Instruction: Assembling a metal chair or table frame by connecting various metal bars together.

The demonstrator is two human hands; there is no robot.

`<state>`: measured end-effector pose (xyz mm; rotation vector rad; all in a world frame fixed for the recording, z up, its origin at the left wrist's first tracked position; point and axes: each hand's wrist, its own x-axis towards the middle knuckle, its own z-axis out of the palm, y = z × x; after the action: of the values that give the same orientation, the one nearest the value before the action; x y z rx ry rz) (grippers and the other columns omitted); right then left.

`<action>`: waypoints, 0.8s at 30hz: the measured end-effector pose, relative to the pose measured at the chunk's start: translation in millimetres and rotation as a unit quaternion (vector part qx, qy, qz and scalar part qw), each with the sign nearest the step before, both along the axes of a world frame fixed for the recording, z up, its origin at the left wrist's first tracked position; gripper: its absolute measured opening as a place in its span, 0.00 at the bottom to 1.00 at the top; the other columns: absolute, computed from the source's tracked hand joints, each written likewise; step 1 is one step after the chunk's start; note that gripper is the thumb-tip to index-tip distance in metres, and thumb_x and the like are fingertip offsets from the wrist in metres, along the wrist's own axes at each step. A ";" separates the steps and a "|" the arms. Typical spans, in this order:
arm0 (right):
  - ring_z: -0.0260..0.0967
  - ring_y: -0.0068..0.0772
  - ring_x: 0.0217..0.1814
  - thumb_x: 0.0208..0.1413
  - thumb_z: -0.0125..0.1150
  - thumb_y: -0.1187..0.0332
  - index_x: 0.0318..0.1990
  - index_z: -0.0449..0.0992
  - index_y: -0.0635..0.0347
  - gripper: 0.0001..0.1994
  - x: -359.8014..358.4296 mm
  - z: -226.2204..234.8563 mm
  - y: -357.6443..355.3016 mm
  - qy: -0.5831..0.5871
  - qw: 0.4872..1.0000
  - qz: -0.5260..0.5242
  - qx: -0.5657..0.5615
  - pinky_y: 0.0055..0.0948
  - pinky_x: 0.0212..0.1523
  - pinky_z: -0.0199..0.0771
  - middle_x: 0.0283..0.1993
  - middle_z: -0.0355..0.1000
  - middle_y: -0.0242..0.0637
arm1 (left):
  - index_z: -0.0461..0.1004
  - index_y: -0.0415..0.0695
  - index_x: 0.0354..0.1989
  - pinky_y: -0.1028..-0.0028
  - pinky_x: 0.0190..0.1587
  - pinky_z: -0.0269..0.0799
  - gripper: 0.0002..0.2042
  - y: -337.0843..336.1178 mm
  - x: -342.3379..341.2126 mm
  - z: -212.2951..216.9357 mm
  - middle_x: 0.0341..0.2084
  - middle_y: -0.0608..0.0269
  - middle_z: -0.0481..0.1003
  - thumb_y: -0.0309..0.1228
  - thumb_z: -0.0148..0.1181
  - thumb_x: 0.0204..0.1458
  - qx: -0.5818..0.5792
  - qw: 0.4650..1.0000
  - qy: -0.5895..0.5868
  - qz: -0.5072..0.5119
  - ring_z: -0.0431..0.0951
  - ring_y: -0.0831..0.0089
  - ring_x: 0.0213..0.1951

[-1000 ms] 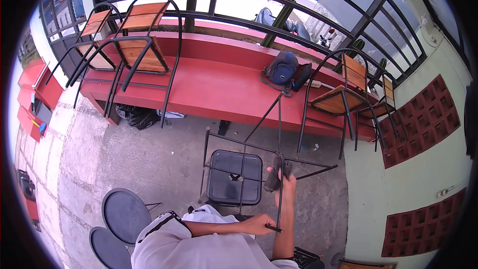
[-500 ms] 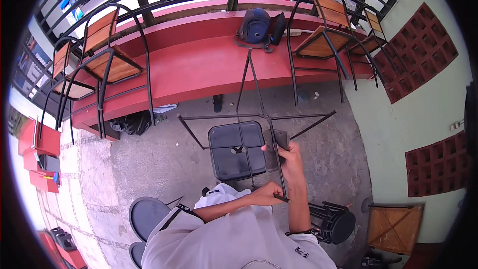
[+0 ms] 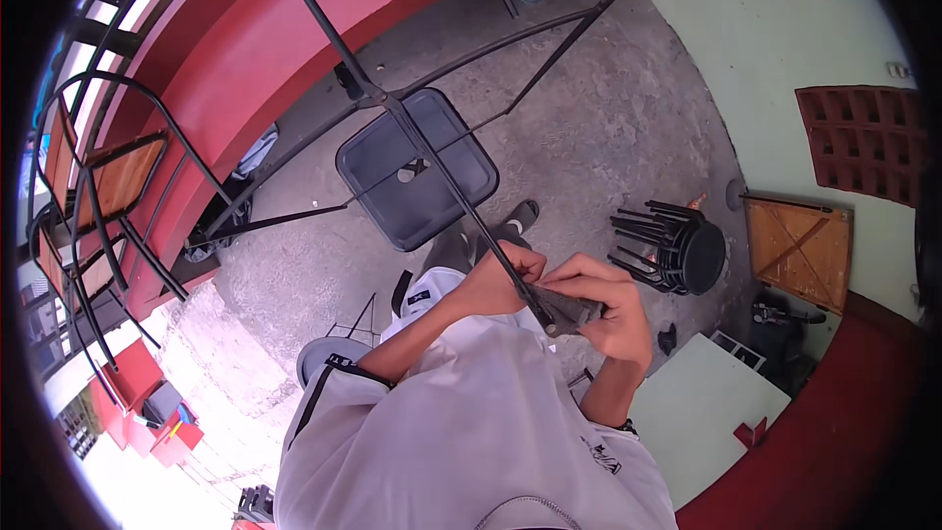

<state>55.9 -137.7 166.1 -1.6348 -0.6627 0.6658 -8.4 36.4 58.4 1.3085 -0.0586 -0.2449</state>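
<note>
A dark metal frame point(image 3: 334, 37) with several thin legs spreads out in front of me above the floor. My left hand point(image 3: 498, 282) is closed around the frame's leg that reaches toward my body, close to its near end. My right hand point(image 3: 610, 306) pinches a folded dark grey sheet point(image 3: 572, 308), which looks like sandpaper, against that leg's end. Its fingers curl over the sheet's edge and hide part of it. Beneath the frame stands a stool point(image 3: 392, 201) with a dark grey square seat and a small hole in its middle.
Stacked black stools point(image 3: 677, 250) lie on the right. Beyond them, a wooden board point(image 3: 800, 247) leans by the pale wall. A pale tabletop point(image 3: 692, 412) sits at the lower right. Chairs point(image 3: 128, 177) stand on the left along the red ledge point(image 3: 240, 34). My sandalled foot point(image 3: 525, 216) shows near the square stool.
My view has turned down and to the right, and the frame appears rotated. My right hand and the grey sheet have moved along the leg to its near end, beside my left hand.
</note>
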 end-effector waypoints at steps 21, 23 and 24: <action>0.70 0.33 0.58 0.59 0.55 0.79 0.57 0.74 0.73 0.18 -74.5 1.1 11.5 0.034 0.979 -0.193 0.050 0.28 0.61 0.65 0.58 0.71 0.43 | 0.75 0.33 0.28 0.71 0.29 0.66 0.02 -6.6 -7.3 -54.7 0.16 0.59 0.69 0.19 0.61 0.46 0.180 0.977 -0.075 0.090 0.66 0.78 0.24; 0.70 0.31 0.57 0.59 0.56 0.78 0.55 0.75 0.73 0.16 -86.0 -10.5 -3.7 0.053 0.972 -0.220 0.061 0.27 0.60 0.66 0.58 0.72 0.42 | 0.72 0.32 0.28 0.66 0.34 0.68 0.07 -5.2 -9.6 -57.9 0.24 0.55 0.73 0.24 0.63 0.46 0.238 0.969 0.027 0.063 0.75 0.71 0.30; 0.71 0.30 0.56 0.60 0.56 0.77 0.54 0.76 0.72 0.16 -93.2 -18.8 -12.0 0.074 0.965 -0.245 0.062 0.27 0.59 0.67 0.57 0.73 0.41 | 0.72 0.35 0.32 0.67 0.37 0.69 0.08 -2.8 -11.3 -57.4 0.26 0.57 0.72 0.24 0.63 0.45 0.274 0.957 0.000 0.090 0.74 0.70 0.32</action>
<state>-37.3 -149.7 147.3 -1.5340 -0.1697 0.3700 -19.8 33.7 1.0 1.8553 0.1391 -0.1049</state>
